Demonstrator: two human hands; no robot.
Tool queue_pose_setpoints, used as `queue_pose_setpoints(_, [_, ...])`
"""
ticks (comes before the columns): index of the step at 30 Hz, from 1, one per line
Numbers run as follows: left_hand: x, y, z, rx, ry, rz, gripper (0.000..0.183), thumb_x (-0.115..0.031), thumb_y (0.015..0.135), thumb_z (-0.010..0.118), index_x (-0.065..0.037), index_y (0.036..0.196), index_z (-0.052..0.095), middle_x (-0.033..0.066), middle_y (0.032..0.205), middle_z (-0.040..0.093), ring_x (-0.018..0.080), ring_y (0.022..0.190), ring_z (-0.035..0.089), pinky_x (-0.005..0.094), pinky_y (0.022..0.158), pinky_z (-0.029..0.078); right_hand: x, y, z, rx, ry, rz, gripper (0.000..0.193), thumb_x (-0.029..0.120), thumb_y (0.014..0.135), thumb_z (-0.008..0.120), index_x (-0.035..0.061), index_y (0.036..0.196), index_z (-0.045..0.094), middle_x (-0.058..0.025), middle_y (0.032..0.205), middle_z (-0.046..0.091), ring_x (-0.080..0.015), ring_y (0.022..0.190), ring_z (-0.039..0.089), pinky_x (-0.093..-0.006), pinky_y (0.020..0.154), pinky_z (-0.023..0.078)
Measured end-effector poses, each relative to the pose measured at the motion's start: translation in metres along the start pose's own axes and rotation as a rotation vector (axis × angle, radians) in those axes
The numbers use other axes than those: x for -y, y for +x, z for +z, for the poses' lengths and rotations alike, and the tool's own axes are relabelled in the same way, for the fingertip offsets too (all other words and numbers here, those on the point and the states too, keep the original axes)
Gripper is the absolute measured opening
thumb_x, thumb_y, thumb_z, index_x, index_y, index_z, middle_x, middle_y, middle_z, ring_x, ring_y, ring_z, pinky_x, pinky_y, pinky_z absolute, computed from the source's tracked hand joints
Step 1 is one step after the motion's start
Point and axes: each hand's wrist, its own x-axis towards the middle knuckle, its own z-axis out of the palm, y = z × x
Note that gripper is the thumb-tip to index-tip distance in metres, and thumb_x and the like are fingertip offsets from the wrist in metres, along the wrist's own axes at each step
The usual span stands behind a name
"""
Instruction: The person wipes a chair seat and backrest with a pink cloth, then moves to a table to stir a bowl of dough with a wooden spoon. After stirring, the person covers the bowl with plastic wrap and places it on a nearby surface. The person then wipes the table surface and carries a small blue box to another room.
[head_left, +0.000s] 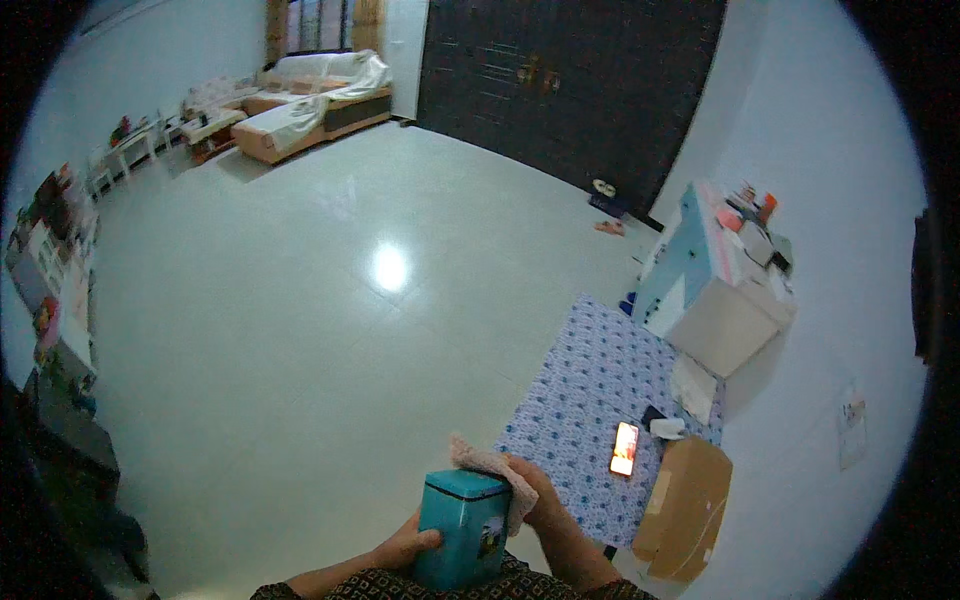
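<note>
A teal tin box (462,535) with a lid edged by a dark line stands upright close to my body, at the bottom middle. My left hand (408,543) grips its left side, the thumb lying across the front face. On the right, my right hand (536,488) is closed on a pale pink cloth (492,463), which drapes over the lid's far edge and hangs down the tin's right side. Part of the tin's base is hidden by my patterned clothing.
Right of me, a blue-patterned mat (580,400) carries a lit phone (624,449) and a cardboard box (685,510). A blue-and-white cabinet (725,320) stands beyond. Far off are a sofa (290,125) and dark double doors (560,90). Furniture lines the left wall.
</note>
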Motion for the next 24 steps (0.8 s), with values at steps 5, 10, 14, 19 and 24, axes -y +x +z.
queue_pose_setpoints(5, [0.025, -0.006, -0.027, -0.117, 0.032, 0.221, 0.105, -0.046, 0.065, 0.068, -0.014, 0.134, -0.005, 0.0163, 0.130, 0.023, 0.0327, 0.116, 0.033, 0.0485, 0.089, 0.036, 0.017, -0.003, 0.054, -0.135, 0.788, 0.221, 0.052, 0.039, 0.090, 0.028, 0.0041, 0.129, 0.027, -0.0127, 0.125, 0.038, -0.0263, 0.111, 0.039, -0.0404, 0.094, 0.031])
queue_pose_setpoints(10, [0.032, -0.020, -0.035, -0.401, -0.024, 0.427, 0.097, -0.032, 0.069, 0.069, -0.015, 0.133, 0.000, 0.0151, 0.127, 0.027, 0.0303, 0.112, 0.036, 0.0452, 0.087, 0.038, -0.006, 0.012, 0.072, -0.010, 0.528, 0.408, 0.047, 0.030, 0.092, 0.027, 0.0050, 0.131, 0.018, -0.0143, 0.126, 0.033, -0.0273, 0.111, 0.036, -0.0406, 0.093, 0.030])
queue_pose_setpoints(14, [-0.014, -0.036, 0.000, -0.565, -0.058, 0.647, 0.084, -0.028, 0.071, 0.067, -0.014, 0.130, 0.009, 0.0140, 0.121, 0.033, 0.0284, 0.108, 0.040, 0.0437, 0.085, 0.040, -0.030, 0.015, 0.073, 0.182, 0.431, 0.414, 0.047, 0.027, 0.092, 0.026, 0.0070, 0.133, 0.012, -0.0139, 0.120, 0.037, -0.0247, 0.102, 0.041, -0.0398, 0.086, 0.035])
queue_pose_setpoints(19, [-0.011, -0.034, -0.006, -0.781, 0.013, 0.805, 0.082, -0.027, 0.070, 0.068, -0.012, 0.128, 0.012, 0.0148, 0.117, 0.035, 0.0282, 0.106, 0.042, 0.0431, 0.085, 0.040, -0.053, 0.028, 0.067, 0.446, 0.367, 0.427, 0.049, 0.023, 0.093, 0.025, 0.0096, 0.135, 0.004, -0.0134, 0.111, 0.042, -0.0214, 0.091, 0.047, -0.0388, 0.076, 0.040])
queue_pose_setpoints(24, [-0.012, -0.023, 0.013, -1.088, 0.319, 1.040, 0.087, -0.028, 0.069, 0.069, -0.009, 0.129, 0.010, 0.0156, 0.119, 0.030, 0.0280, 0.108, 0.039, 0.0431, 0.086, 0.039, -0.020, 0.032, 0.078, 0.538, 0.189, 0.296, 0.053, 0.022, 0.092, 0.030, 0.0103, 0.135, 0.001, -0.0052, 0.087, 0.045, -0.0116, 0.065, 0.041, -0.0309, 0.061, 0.040])
